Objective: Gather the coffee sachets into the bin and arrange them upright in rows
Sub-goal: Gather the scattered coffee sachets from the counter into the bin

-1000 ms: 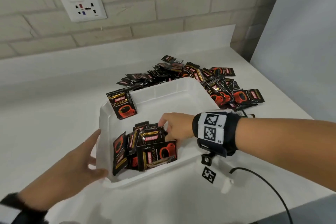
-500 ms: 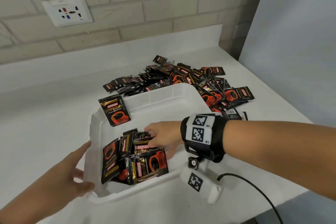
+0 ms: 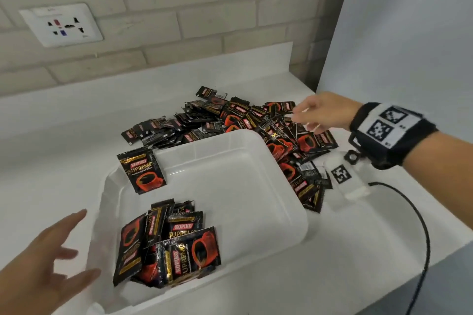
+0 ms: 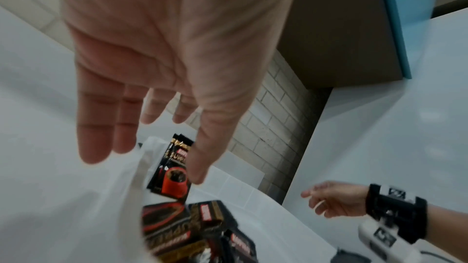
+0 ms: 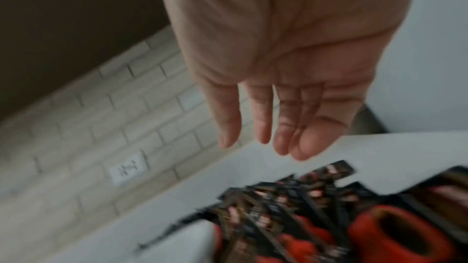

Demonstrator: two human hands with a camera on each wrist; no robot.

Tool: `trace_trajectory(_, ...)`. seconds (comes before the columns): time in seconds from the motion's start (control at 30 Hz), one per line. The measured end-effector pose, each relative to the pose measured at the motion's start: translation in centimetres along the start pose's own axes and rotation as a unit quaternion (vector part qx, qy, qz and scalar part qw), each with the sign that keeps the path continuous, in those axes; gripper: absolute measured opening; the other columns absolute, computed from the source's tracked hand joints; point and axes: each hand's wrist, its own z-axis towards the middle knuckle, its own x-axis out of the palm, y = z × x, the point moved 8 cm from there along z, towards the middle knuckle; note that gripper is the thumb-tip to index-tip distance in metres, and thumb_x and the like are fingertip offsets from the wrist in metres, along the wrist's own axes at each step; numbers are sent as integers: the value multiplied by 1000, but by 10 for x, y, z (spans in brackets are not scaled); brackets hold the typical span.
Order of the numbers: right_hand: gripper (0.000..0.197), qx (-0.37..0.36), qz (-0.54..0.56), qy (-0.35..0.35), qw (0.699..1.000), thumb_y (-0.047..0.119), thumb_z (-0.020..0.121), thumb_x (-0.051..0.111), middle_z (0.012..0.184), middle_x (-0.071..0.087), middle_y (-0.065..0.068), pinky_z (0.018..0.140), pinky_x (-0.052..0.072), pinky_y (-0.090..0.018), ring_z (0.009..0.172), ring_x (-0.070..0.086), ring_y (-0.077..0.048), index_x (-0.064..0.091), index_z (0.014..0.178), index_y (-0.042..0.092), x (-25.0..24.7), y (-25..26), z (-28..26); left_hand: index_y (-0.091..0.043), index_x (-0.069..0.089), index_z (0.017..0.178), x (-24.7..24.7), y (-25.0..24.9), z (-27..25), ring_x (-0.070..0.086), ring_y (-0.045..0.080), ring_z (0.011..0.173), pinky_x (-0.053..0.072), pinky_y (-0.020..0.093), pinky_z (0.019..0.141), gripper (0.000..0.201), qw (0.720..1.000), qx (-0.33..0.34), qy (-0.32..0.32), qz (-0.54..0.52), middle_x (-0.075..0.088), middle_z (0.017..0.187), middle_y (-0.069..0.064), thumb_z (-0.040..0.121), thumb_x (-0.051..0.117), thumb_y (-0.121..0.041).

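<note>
Now right hand (image 3: 323, 112) over sachet pile (image 3: 245, 120), empty-palmed

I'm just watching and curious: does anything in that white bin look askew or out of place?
Yes. One sachet leans alone against the bin's far-left corner, its top poking above the rim, apart from the others. The near-left cluster leans at mixed angles and overlaps, not yet neat rows. Most sachets lie in a loose pile outside.
</note>
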Motion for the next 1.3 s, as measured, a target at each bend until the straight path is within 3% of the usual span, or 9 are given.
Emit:
trace_trajectory(0.13, 80, 42, -96, 23, 994, 45, 79, 67, 138, 44, -11, 99, 39, -33, 120, 48, -24, 29, 141, 14, 27, -32, 25, -86, 24, 104, -17, -31, 15, 57, 4, 80, 49, 13, 47, 119, 997, 79, -11, 1, 52, 120, 0, 49, 87, -1)
trace_trajectory(0.3, 104, -6, -140, 0, 990, 49, 67, 75, 142, 38, -12, 106, 34, -38, 128, 39, -28, 15, 145, 15, 62, -17, 49, -83, 26, 108, -17, -136, 3, 57, 3, 92, 50, 28, 70, 79, 985, 170, 17, -12, 34, 109, -56, 54, 68, -41)
trace_trajectory(0.47, 99, -5, -46, 1, 999, 29, 66, 82, 134, 48, -11, 95, 44, -35, 118, 50, -27, 22, 142, 12, 69, -17, 61, -72, 36, 103, -1, -183, 16, 57, -2, 93, 45, 19, 75, 56, 976, 202, 46, -62, 49, 109, -29, 72, 69, -39)
trace_trajectory(0.57, 49, 8, 4, 41, 999, 21, 69, 80, 102, 63, -7, 60, 52, -27, 87, 60, -19, 54, 110, 12, 65, -22, 64, -67, 32, 104, 12, -192, 28, 64, 9, 89, 50, 29, 83, 56, 980, 177, 69, -65, 51, 106, -19, 79, 68, -33)
trace_trajectory(0.7, 18, -12, 73, 27, 997, 10, 76, 74, 86, 65, -5, 59, 50, -25, 75, 62, -17, 57, 82, 16, 38, -20, 55, -53, 38, 117, 26, -210, 36, 56, -3, 101, 49, 28, 89, 51, 974, 175, 97, -104, 52, 118, -26, 82, 65, -28)
trace_trajectory(0.9, 27, -85, 225, -47, 970, 10, 76, 73, 88, 68, -5, 56, 52, -20, 71, 65, -15, 60, 100, 11, 7, 15, 19, -24, 41, 135, 49, -235, 50, 61, 9, 97, 52, 29, 88, 59, 958, 127, 121, -227, 59, 118, -7, 82, 66, -24)
trace_trajectory(1.07, 44, -147, 352, 59, 923, 6, 71, 74, 108, 67, -13, 86, 52, -50, 97, 66, -33, 56, 111, 14, 45, 65, -20, -12, 48, 129, 76, -256, 50, 63, 17, 104, 53, 33, 88, 73, 915, 75, 200, -341, 64, 116, 5, 64, 66, -41)
trace_trajectory(1.17, 54, -185, 322, 44, 928, 6, 70, 76, 105, 63, -5, 67, 56, -37, 85, 67, -20, 45, 111, 22, 62, 81, -35, -7, 60, 116, 79, -261, 50, 68, 19, 86, 57, 29, 72, 35, 886, 73, 179, -422, 71, 102, 10, 84, 58, -22)
trace_trajectory(1.3, 65, -188, 278, 17, 942, 16, 71, 77, 93, 58, 3, 64, 50, -22, 72, 60, -8, 34, 119, 30, 56, 70, -38, -10, 62, 111, 68, -241, 53, 69, 24, 90, 55, 33, 72, 36, 887, 66, 134, -437, 73, 99, 10, 77, 60, -20)
